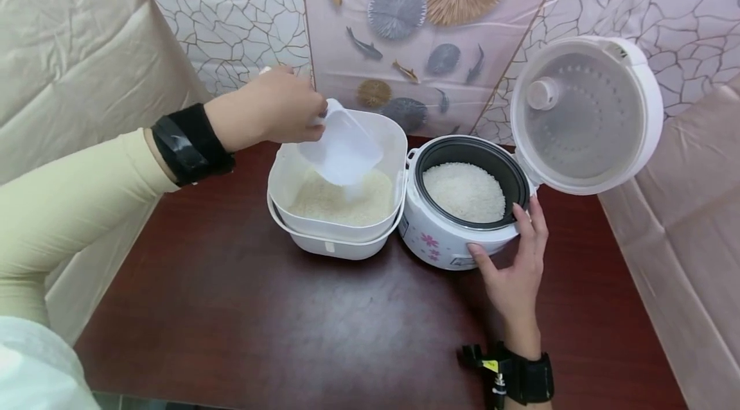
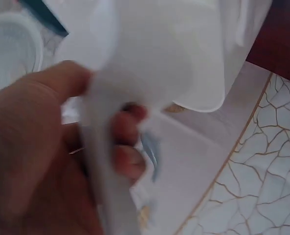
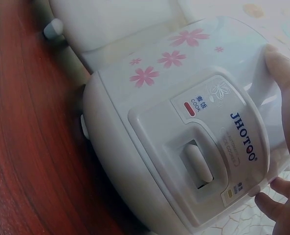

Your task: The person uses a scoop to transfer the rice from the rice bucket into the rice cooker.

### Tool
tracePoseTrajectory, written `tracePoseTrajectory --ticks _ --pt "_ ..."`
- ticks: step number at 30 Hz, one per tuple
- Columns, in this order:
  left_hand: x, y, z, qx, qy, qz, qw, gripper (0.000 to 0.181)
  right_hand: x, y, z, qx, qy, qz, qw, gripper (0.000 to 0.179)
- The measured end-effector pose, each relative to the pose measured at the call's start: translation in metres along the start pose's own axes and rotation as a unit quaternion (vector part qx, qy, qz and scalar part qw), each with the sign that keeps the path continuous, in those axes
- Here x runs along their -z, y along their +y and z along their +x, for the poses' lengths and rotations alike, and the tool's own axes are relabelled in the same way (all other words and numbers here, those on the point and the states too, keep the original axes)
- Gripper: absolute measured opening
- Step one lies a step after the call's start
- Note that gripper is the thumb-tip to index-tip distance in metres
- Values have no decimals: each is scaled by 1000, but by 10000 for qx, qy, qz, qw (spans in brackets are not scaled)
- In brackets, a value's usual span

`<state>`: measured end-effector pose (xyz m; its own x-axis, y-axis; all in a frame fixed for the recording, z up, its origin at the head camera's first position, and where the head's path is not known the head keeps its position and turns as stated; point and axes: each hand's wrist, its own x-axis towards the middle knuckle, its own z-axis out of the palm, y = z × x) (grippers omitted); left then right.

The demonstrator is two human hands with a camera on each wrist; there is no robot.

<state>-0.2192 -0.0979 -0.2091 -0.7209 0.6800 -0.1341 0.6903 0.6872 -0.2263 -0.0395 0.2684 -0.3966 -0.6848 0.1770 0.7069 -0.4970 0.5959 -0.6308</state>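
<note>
My left hand (image 1: 283,105) grips the handle of a white translucent scoop (image 1: 343,150). The scoop is tilted over a white rice bin (image 1: 335,230) partly filled with rice (image 1: 324,198), and a pale blur shows beneath its lip. In the left wrist view, thumb and fingers wrap round the scoop handle (image 2: 103,147). My right hand (image 1: 517,268) rests against the front right of a white rice cooker (image 1: 439,246), fingers extended at the rim and thumb on the outer wall. White rice (image 1: 465,191) lies in the cooker's dark inner pot (image 1: 439,153).
The cooker lid (image 1: 590,114) stands raised at the right, hinged to the cooker. Bin and cooker sit side by side on a dark red-brown table (image 1: 277,326). Patterned cloth (image 1: 399,63) hangs behind, with plain beige cloth (image 1: 63,44) at the left.
</note>
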Motion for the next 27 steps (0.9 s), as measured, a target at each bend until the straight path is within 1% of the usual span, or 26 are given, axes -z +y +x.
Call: tracePoseTrajectory --ticks 2,3,5,6,8,9,10,12,14,16,18,20,24,27 --pt "-2 7 3 -58 -368 221 9991 29 0 0 0 -2 -16 24 10000 89" --pt "-4 11 4 -61 -484 357 9982 29 0 0 0 0 -24 39 10000 89" --pt "-10 22 5 -17 -463 625 9970 25 -1 0 0 10 -27 57 10000 88" --pt "-13 28 5 51 -390 808 9959 19 -1 0 0 14 -32 62 10000 88" --pt "-17 44 6 180 -236 1349 9904 9 -1 0 0 21 -32 67 10000 89" --pt "-19 52 7 241 -152 1594 9868 9 -1 0 0 27 -23 55 10000 89" --pt "-21 59 9 284 -98 1802 9832 14 -1 0 0 25 -14 46 10000 89" --pt "-25 72 14 344 -140 2197 9749 26 0 1 1 14 -19 36 10000 89" --pt "-31 80 18 261 -219 2453 9688 27 0 2 0 10 -21 39 10000 88" --pt "-38 86 23 131 -292 2529 9670 27 1 3 0 6 -23 53 10000 88" --pt "-45 90 27 44 -431 2650 9633 26 1 3 0 12 -34 64 10000 87" --pt "-50 92 29 2 -563 2704 9611 26 0 3 0 9 -48 69 10000 87" --pt "-54 95 35 32 -880 2891 9533 24 0 2 0 9 -32 35 10000 88" --pt "-54 94 38 22 -1159 2912 9496 23 1 2 0 15 -5 30 10000 88"
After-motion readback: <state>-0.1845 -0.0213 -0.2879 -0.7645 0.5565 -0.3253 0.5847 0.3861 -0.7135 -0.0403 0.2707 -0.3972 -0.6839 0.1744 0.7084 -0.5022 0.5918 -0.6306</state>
